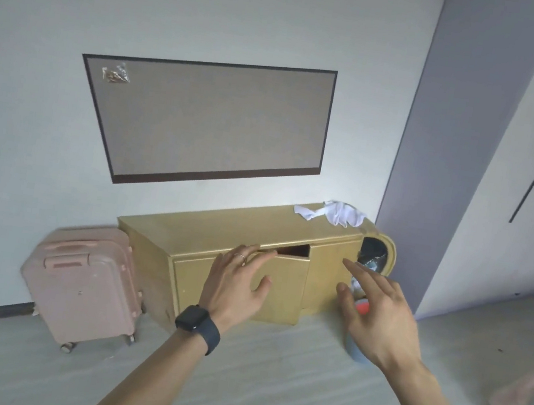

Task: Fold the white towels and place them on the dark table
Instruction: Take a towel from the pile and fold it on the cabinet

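Both hands are spread open and empty, and the crumpled white towels [331, 212] lie on the yellow cabinet [220, 230] at mid-right of frame, above the right hand [377, 316] and farther from the left hand [240, 281].

Cabinet [241, 226] stands on the floor [265, 392] against the wall, before me. Wall panel [208, 124] hangs above it. Towels [333, 212] lie on its top surface, at the right end. Suitcase [87, 283] stands just left of the cabinet, bin [377, 253] just right. My left hand [238, 281] and right hand [377, 312] are before the cabinet front, apart.
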Motion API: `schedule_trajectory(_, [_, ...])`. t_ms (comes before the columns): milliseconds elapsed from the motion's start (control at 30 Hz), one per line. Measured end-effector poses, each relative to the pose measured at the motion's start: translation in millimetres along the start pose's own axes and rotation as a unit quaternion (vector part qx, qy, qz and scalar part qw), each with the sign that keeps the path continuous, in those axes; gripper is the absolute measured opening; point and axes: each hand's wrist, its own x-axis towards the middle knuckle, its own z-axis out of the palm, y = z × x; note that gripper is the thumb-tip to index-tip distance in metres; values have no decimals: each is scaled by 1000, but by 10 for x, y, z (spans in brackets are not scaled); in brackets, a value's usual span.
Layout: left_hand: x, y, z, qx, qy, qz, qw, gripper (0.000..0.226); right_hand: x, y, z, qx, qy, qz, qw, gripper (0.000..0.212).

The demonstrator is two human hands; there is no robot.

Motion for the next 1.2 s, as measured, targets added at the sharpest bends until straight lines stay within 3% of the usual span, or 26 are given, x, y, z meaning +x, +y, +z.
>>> schedule_trajectory(333, [1803,-368,1039,-9,-31,-77,996,46,1953,1030,968,19,-50,5,999,32])
schedule_trajectory(633, [3234,-1360,2222,-40,-83,-130,987,46,3350,1682,2413,22,-104,10,994,34])
schedule_trajectory(833, [4261,-1938,2823,-42,-133,-140,980,47,4089,1993,3260,4,-138,62,988,31])
schedule_trajectory(1200, [5643,-2661,4377,-15,-257,-192,947,48,5295,3223,4818,-31,-347,174,921,41])
